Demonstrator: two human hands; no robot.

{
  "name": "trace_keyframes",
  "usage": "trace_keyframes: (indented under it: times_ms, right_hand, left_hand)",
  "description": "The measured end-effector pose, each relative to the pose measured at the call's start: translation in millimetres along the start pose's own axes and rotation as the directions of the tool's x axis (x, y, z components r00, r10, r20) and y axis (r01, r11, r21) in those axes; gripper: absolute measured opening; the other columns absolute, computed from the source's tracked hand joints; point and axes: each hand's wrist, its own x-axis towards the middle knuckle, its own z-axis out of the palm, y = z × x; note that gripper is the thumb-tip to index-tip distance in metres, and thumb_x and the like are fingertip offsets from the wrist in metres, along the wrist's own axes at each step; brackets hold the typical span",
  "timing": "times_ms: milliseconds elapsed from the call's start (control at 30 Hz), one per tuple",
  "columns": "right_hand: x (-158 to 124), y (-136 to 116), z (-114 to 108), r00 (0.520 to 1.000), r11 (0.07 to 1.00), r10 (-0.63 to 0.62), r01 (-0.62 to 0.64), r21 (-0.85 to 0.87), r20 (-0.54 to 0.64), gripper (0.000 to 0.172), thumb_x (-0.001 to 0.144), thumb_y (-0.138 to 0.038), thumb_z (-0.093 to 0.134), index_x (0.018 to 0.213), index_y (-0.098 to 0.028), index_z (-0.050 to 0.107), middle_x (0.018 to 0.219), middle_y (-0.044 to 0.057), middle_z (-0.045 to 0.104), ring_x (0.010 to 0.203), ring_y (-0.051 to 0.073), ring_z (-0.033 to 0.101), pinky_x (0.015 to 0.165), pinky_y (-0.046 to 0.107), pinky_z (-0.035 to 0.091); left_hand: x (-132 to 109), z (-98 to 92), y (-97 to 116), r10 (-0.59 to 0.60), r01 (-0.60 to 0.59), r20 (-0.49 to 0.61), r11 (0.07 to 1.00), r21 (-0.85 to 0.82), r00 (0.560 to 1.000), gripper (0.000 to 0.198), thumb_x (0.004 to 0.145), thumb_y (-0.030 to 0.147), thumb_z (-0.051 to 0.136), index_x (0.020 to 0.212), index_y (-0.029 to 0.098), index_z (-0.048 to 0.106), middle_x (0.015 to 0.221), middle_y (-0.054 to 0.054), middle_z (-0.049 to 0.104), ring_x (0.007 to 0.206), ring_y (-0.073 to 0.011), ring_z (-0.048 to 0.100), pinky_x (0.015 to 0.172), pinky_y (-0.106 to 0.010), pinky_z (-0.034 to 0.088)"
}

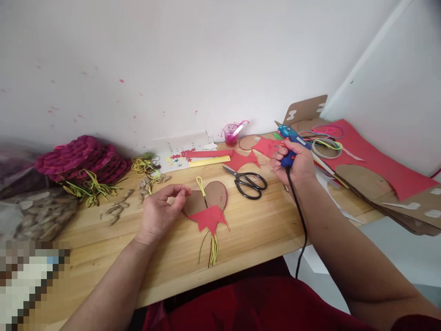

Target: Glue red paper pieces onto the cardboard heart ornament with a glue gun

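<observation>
**A:** Entry, centre of frame?

**B:** Fingers (177,189) of the left hand (160,211) are pinched on the left edge of the cardboard ornament (217,193), which is laid flat on the table (258,230). It is judged light, thin and bendable, best held by the rim.

**A:** Right of centre?

**B:** The glue gun (289,134) is clamped in the right hand (296,163). It is judged rigid.

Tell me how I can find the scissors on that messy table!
Look at the long wooden table against the white wall. Just left of the right hand holding the blue glue gun lie the scissors. They alone are black-handled and metal among red paper.
</observation>
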Motion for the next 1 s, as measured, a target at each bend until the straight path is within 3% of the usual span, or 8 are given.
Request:
trace_keyframes:
  times_ms: [133,267,400,600,700,800,867,1000]
  right_hand:
    - [-3.2,-3.2,3.7,1.000,1.000,0.000,0.000,0.014,0.001,0.012,0.083,-0.012,0.056,0.075,-0.020,0.052,0.052,-0.007,0.049,0.042,0.008,0.046,0.037,0.018,0.038]
    - [-5.7,-2.4,6.1,1.000,1.000,0.006,-0.006,0.022,0.006,0.012,0.082,-0.012,0.058,0.075,-0.020,0.052,0.052,-0.007,0.048,0.042,0.008,0.046,0.036,0.018,0.037]
    - [-5.9,-3.8,6.0,1.000,0.999,0.004,-0.004,0.042,0.001,0.013,0.083,-0.012,0.056,0.075,-0.020,0.051,0.051,-0.007,0.047,0.041,0.008,0.045,0.035,0.018,0.036]
    - [-5.5,-8.2,5.7,1.000,0.996,0.002,-0.003,0.084,0.003,0.014,0.085,-0.014,0.055,0.073,-0.021,0.049,0.051,-0.007,0.048,0.041,0.008,0.045,0.035,0.017,0.036]
    - [-5.7,-8.6,5.8,1.000,0.995,0.012,-0.013,0.100,0.008,0.016,0.083,-0.015,0.059,0.073,-0.021,0.048,0.050,-0.008,0.047,0.041,0.008,0.045,0.034,0.017,0.036]
    - [-5.3,-8.5,5.5,1.000,0.993,0.019,-0.020,0.113,0.016,0.018,0.083,-0.017,0.061,0.072,-0.021,0.047,0.050,-0.008,0.047,0.041,0.008,0.045,0.034,0.017,0.036]
    - [-4.9,-8.4,5.2,0.999,0.993,0.022,-0.025,0.119,0.023,0.017,0.084,-0.017,0.059,0.072,-0.021,0.047,0.050,-0.008,0.048,0.041,0.008,0.045,0.035,0.017,0.036]
    - [-4.7,-7.8,5.6,0.999,0.992,0.037,-0.041,0.123,0.037,0.017,0.083,-0.017,0.058,0.071,-0.021,0.047,0.050,-0.007,0.047,0.041,0.008,0.045,0.035,0.017,0.036]
  left_hand:
    - [1.0,3.1,4.0,-0.019,0.019,-0.001,0.998,-0.062,1.000,0.032,0.088,0.046,0.064,0.105,0.021,0.074,0.096,-0.003,0.079,0.090,-0.0201,0.071,0.087,-0.032,0.056]
    - [0.1,5.6,6.1,0.005,-0.005,-0.015,1.000,-0.020,1.000,0.024,0.085,0.045,0.068,0.084,0.021,0.074,0.084,-0.001,0.077,0.077,-0.0176,0.069,0.077,-0.029,0.055]
    - [2.1,7.9,11.3,0.021,-0.022,0.033,0.999,0.039,0.999,0.021,0.087,0.040,0.063,0.084,0.023,0.075,0.085,0.000,0.078,0.078,-0.0174,0.070,0.075,-0.028,0.055]
    - [35.1,17.7,47.8,0.096,-0.122,0.170,0.981,0.148,0.981,0.023,0.088,0.037,0.057,0.085,0.024,0.075,0.088,0.000,0.079,0.079,-0.0187,0.071,0.078,-0.029,0.054]
    - [68.6,36.2,69.2,0.062,-0.129,0.337,0.975,0.182,0.939,0.028,0.091,0.030,0.051,0.105,0.025,0.075,0.094,0.002,0.080,0.078,-0.0172,0.072,0.075,-0.028,0.055]
    - [109.6,65.8,81.7,0.051,-0.129,0.343,0.969,0.210,0.938,0.035,0.090,0.031,0.059,0.124,0.026,0.069,0.099,0.001,0.080,0.089,-0.0180,0.073,0.083,-0.028,0.055]
    - [134.8,88.3,84.9,0.030,-0.114,0.319,0.962,0.249,0.947,0.032,0.092,0.030,0.061,0.122,0.023,0.069,0.103,-0.003,0.079,0.096,-0.0192,0.073,0.086,-0.029,0.055]
    - [162.9,128.4,82.2,0.003,-0.110,0.283,0.926,0.362,0.959,0.034,0.096,0.036,0.062,0.125,0.018,0.062,0.127,-0.010,0.064,0.108,-0.0237,0.065,0.092,-0.045,0.056]
